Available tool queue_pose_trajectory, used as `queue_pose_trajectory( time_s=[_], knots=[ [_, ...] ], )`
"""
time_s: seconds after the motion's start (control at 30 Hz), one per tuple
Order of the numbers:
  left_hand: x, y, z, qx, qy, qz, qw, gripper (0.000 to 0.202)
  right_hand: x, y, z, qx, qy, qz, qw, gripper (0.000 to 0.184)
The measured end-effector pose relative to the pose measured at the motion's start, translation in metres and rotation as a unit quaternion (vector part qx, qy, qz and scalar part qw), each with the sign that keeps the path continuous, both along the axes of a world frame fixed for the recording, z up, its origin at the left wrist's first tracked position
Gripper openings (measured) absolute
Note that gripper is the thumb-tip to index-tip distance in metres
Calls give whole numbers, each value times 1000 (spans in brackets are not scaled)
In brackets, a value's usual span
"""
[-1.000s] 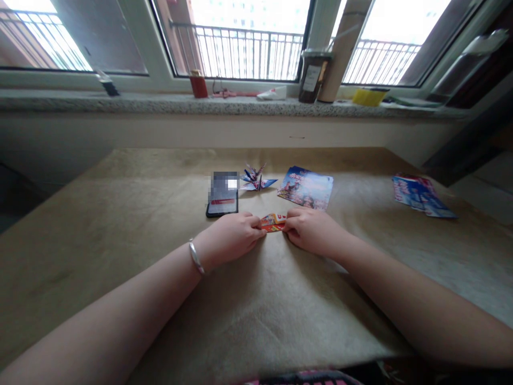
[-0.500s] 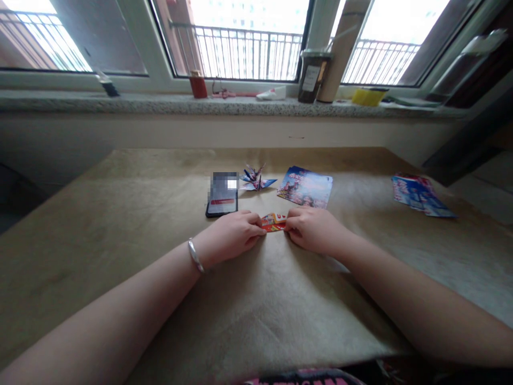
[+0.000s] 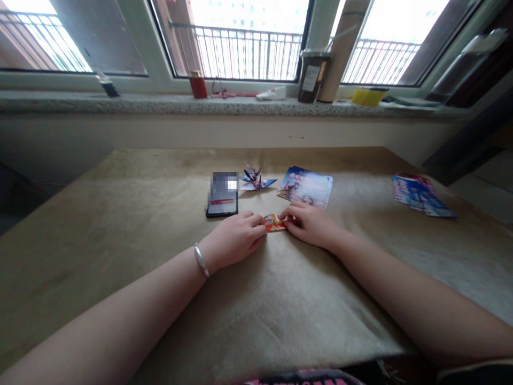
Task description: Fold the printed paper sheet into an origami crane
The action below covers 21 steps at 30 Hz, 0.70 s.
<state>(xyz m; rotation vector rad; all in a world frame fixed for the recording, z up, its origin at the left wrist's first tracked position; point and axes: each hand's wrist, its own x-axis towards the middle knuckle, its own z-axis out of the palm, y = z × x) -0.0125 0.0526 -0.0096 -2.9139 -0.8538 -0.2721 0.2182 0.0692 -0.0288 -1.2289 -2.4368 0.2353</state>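
Note:
A small folded piece of red and yellow patterned paper point(image 3: 274, 223) lies on the table between my hands. My left hand point(image 3: 243, 233), with a silver bangle at its wrist, is closed on the paper's left end. At the right end, my right hand point(image 3: 308, 223) pinches the paper with bent fingers, the index finger reaching over its upper edge. Just beyond the paper stands a folded paper crane point(image 3: 257, 179) in blue and pink. The fingers partly cover both ends of the red paper.
A phone point(image 3: 223, 195) lies left of the crane. Blue flower-printed paper sheets point(image 3: 306, 187) are stacked behind my right hand, and more printed sheets point(image 3: 422, 197) lie far right on the table point(image 3: 120, 214). Several items, including a dark lidded container point(image 3: 312, 77), stand on the windowsill point(image 3: 152, 104).
My left hand has shifted slightly right along the paper. My right hand has moved a little left and up, its index finger now over the paper's upper edge.

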Motion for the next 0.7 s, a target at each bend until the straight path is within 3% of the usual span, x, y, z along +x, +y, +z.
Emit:
queue_pose_trajectory(
  time_s=[0.33,0.7],
  knots=[
    [-2,1,-9,26,-34,-4,999,34,1,7,-8,66,23,77,995,19],
    [-1,0,-4,16,-41,22,999,22,2,3,-1,81,46,120,988,26]
  ],
)
